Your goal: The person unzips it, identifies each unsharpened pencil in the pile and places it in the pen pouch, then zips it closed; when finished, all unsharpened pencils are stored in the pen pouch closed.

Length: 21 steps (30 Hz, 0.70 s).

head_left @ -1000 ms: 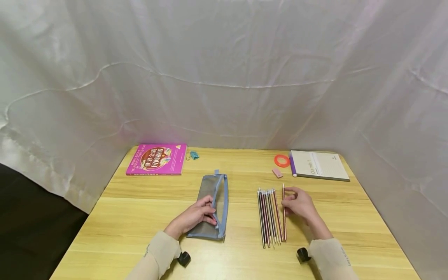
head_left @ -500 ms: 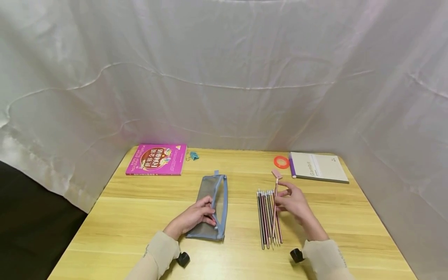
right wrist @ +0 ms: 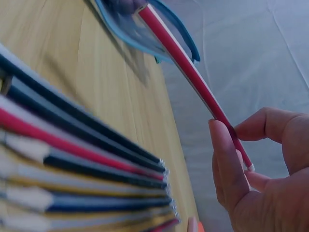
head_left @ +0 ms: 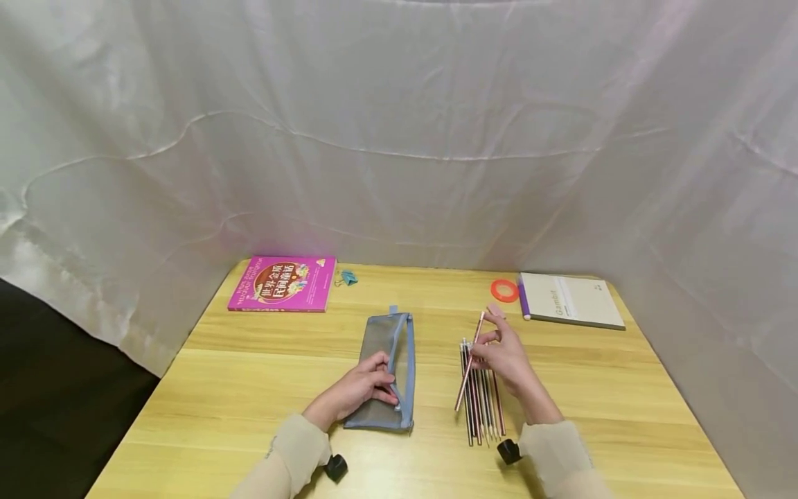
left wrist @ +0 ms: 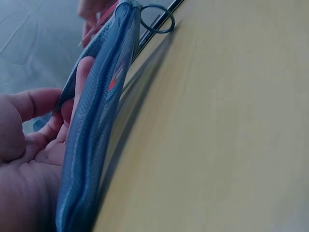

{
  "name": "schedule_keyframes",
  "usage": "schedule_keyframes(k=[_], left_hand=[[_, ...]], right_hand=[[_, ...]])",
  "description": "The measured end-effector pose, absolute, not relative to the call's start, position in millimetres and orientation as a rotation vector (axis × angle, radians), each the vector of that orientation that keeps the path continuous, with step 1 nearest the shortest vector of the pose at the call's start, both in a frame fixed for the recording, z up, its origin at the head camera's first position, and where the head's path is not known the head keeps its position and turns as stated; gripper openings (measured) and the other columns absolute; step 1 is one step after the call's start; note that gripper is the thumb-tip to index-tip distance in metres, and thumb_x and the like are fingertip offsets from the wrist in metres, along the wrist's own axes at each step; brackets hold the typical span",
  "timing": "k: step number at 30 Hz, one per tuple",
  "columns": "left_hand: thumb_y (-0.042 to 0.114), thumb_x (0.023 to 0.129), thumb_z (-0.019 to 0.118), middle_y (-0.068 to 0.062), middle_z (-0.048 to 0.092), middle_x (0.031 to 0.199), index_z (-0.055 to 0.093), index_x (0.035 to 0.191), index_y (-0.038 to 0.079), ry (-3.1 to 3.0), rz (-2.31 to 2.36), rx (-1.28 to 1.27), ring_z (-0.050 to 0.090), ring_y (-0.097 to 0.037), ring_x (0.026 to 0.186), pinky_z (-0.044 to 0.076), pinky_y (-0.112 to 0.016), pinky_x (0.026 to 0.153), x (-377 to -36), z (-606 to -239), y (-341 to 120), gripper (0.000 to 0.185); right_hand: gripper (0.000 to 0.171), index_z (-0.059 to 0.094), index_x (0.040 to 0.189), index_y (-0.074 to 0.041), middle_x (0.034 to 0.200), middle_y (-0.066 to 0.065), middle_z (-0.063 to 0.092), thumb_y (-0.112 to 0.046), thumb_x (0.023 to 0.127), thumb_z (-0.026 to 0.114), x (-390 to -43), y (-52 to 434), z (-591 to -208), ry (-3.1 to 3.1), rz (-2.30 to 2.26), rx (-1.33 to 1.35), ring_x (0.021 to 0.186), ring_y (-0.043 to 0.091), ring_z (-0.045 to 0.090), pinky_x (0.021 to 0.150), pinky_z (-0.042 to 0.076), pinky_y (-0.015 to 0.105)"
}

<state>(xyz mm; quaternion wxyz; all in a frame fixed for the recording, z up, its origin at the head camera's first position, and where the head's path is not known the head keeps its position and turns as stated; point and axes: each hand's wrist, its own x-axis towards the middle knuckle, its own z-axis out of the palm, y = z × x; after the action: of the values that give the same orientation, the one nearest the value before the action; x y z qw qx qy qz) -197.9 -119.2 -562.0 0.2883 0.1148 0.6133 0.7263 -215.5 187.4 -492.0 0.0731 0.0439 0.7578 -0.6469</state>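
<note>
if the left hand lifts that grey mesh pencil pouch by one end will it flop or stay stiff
Probably floppy: the grey mesh pencil pouch is thin fabric that already bends where the left hand holds its edge up. It looks light, since it lies flat with no bulge. The smooth wooden table suggests it would slide easily when pushed.

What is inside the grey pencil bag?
The flat grey-blue mesh pencil bag lies on the wooden table, its open edge held by the left hand. Nothing inside shows clearly; the mesh and fingers cover most of it.

White-draped study desk [head_left: 262, 388] with books [head_left: 282, 293]
</note>
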Motion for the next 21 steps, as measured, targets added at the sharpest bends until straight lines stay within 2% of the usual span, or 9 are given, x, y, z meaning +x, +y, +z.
schedule_keyframes(k=[7, 14, 21], left_hand=[[0.002, 0.103, 0.048, -0.006, 0.048, 0.095, 0.039, 0.099, 0.01, 1.629, 1.961, 0.294, 0.068, -0.021, 0.084, 0.064, -0.037, 0.083, -197, -565, -112, 0.013], [0.003, 0.103, 0.049, -0.006, 0.049, 0.094, 0.04, 0.1, 0.009, 1.615, 1.967, 0.321, 0.069, -0.02, 0.082, 0.064, -0.036, 0.083, -198, -566, -112, 0.011], [0.003, 0.102, 0.05, -0.006, 0.049, 0.093, 0.04, 0.103, 0.006, 1.617, 1.974, 0.318, 0.069, -0.02, 0.082, 0.064, -0.035, 0.082, -196, -565, -114, 0.011]], right_hand=[[0.086, 0.027, 0.161, -0.007, 0.095, 0.01, 0.053, 0.015, 0.086, 0.061, -219, 170, -498, 2.261, -2.025, 0.134, 0.068, 0.016, 0.064, 0.064, 0.065, 0.033], [0.087, 0.026, 0.161, -0.008, 0.1, 0.013, 0.05, 0.018, 0.085, 0.06, -223, 154, -500, 2.255, -2.083, 0.12, 0.064, 0.013, 0.063, 0.067, 0.066, 0.037], [0.092, 0.028, 0.161, -0.018, 0.101, 0.014, 0.049, 0.019, 0.084, 0.061, -224, 136, -502, 2.234, -2.128, 0.097, 0.068, 0.015, 0.063, 0.068, 0.066, 0.04]])
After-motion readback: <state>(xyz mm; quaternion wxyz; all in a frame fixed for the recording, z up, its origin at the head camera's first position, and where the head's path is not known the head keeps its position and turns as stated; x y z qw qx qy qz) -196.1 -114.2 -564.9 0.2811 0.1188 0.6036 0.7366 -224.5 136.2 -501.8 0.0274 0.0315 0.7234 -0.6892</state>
